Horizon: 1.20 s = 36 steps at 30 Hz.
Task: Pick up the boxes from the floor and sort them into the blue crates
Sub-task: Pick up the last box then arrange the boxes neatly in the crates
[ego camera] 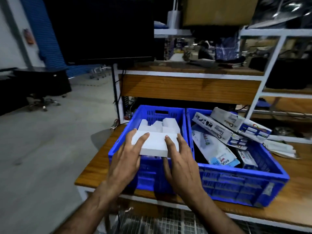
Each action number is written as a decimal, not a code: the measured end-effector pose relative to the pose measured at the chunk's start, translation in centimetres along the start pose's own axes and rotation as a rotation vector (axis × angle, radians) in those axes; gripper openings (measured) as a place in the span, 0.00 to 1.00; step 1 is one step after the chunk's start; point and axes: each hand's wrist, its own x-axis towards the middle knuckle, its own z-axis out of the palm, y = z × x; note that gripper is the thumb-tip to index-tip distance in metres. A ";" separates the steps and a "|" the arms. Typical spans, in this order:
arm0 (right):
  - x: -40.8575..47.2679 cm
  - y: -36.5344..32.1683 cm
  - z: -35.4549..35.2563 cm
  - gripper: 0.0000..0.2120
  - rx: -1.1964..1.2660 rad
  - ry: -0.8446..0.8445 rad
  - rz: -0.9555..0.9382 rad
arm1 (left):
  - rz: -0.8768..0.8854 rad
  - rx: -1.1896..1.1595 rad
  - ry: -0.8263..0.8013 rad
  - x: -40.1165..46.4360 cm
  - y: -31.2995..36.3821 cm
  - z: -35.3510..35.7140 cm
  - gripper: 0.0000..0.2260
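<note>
Both hands on one white box (156, 144), held flat over the near rim of the left crate (114, 149). Left hand (125, 157) and right hand (182, 163) clamp its sides, fingers spread on top, likely to lower it level. Box plain, unprinted, like the white boxes (162, 126) inside. Right crate (273, 168) holds printed cartons (217, 132). Crates sit on counter (94, 168).

Flat white box (154, 143) over left blue crate (152, 174); printed boxes (219, 132) fill right crate (239, 183)
</note>
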 end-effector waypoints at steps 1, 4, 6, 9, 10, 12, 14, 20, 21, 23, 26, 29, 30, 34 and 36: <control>1.1 0.1 0.7 0.31 0.002 -0.016 0.022 | 0.021 -0.005 -0.008 1.4 -0.9 0.4 0.38; 4.6 0.3 2.6 0.31 0.005 -0.046 0.076 | 0.060 -0.036 -0.031 5.5 -3.6 2.0 0.38; 6.8 0.5 4.0 0.31 0.000 -0.058 0.092 | 0.074 -0.067 -0.039 7.7 -5.2 3.2 0.37; 9.8 0.6 6.1 0.32 0.003 -0.090 0.141 | 0.065 -0.120 -0.062 10.8 -7.4 5.1 0.35; 10.6 0.7 6.7 0.33 0.005 -0.102 0.153 | 0.058 -0.136 -0.074 11.7 -7.9 5.6 0.34; 13.0 1.0 7.9 0.33 0.004 -0.123 0.171 | 0.049 -0.164 -0.108 14.2 -9.3 6.9 0.33; 15.6 1.4 9.2 0.33 -0.022 -0.141 0.199 | 0.021 -0.176 -0.177 16.8 -10.4 8.1 0.33; 21.3 3.3 13.4 0.24 -0.096 -0.230 0.232 | -0.074 -0.055 -0.458 22.9 -12.2 11.1 0.33; 21.9 3.7 14.1 0.23 -0.103 -0.255 0.232 | -0.065 0.002 -0.499 23.4 -12.5 11.6 0.33; 22.6 4.3 15.5 0.21 -0.139 -0.305 0.223 | -0.041 0.078 -0.561 24.0 -12.9 12.6 0.33; 22.5 5.0 16.7 0.18 -0.176 -0.354 0.224 | -0.009 0.118 -0.633 24.2 -13.2 13.3 0.31; 22.3 5.6 16.5 0.18 -0.208 -0.389 0.198 | 0.016 0.137 -0.687 24.5 -13.8 13.5 0.27; 22.3 5.6 16.1 0.18 -0.232 -0.412 0.179 | 0.037 0.151 -0.704 24.5 -13.9 13.0 0.26; 21.7 5.9 14.6 0.23 -0.259 -0.397 0.131 | 0.095 0.187 -0.601 23.9 -13.4 11.7 0.26; 20.9 5.8 13.9 0.26 -0.223 -0.299 0.116 | 0.127 0.179 -0.410 23.1 -12.1 10.6 0.27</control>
